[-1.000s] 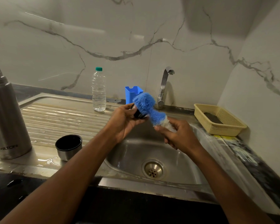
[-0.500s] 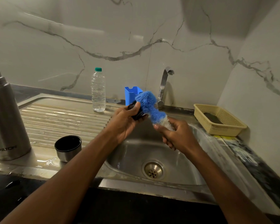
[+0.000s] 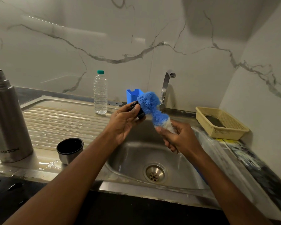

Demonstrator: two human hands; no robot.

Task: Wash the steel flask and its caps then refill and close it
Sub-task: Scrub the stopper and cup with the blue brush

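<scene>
Over sink [image 3: 130, 161], hands: left [image 3: 122, 123] grips cap [image 3: 137, 109], right [image 3: 179, 138] brush [image 3: 152, 106].

Sink basin [image 3: 136, 153] open below; tap [image 3: 166, 85] behind.

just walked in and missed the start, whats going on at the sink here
A person is scrubbing a small black cap, held in the left hand, with a blue bottle brush gripped in the right hand, over the sink basin. The open steel flask and a steel cup-style cap stand on the wet drainboard. No water is running from the tap.
</scene>
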